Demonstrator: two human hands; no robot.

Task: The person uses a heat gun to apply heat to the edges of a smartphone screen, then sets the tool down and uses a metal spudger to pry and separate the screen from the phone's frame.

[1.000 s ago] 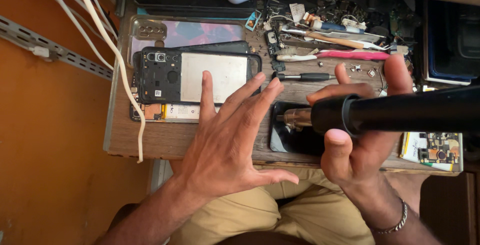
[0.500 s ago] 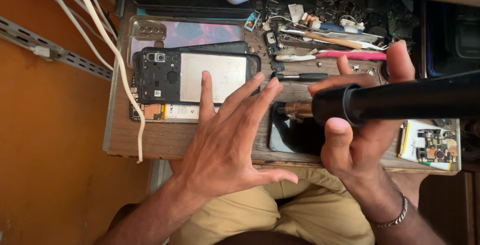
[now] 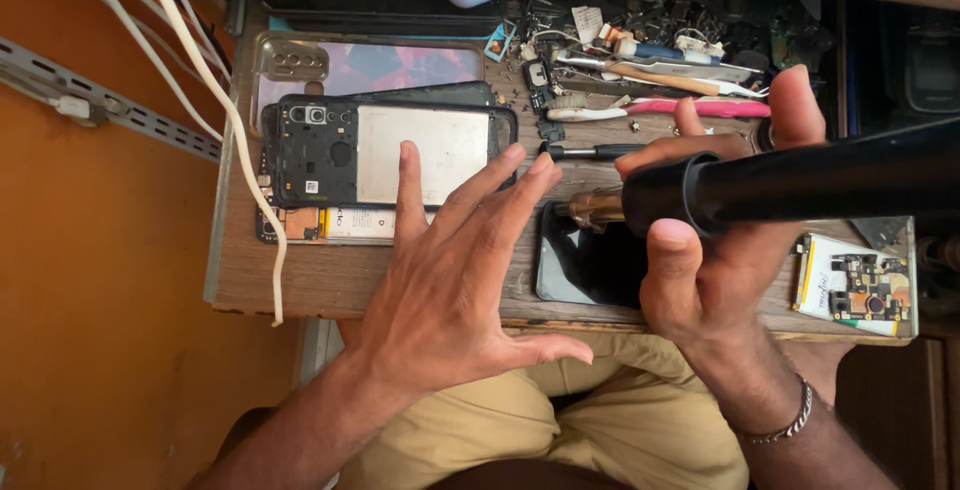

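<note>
My right hand (image 3: 715, 250) grips a thick black hot-air gun handle (image 3: 800, 185) that runs off the right edge. Its brass nozzle (image 3: 597, 209) points left, just over a dark phone (image 3: 580, 265) lying on the wooden bench. My left hand (image 3: 455, 270) hovers flat with fingers spread, holding nothing. Its fingertips reach the lower edge of an opened phone with a black frame and a white panel (image 3: 390, 150), and they sit close to the nozzle.
A clear phone case (image 3: 370, 65) lies behind the opened phone. Screwdrivers, a pink tool (image 3: 715, 108) and small parts crowd the back of the bench. A circuit board on a white card (image 3: 860, 285) sits at the right. White cables (image 3: 215, 90) hang at the left edge.
The hot-air gun and my right hand have shifted slightly to the right. My left hand stays spread in the same place.
</note>
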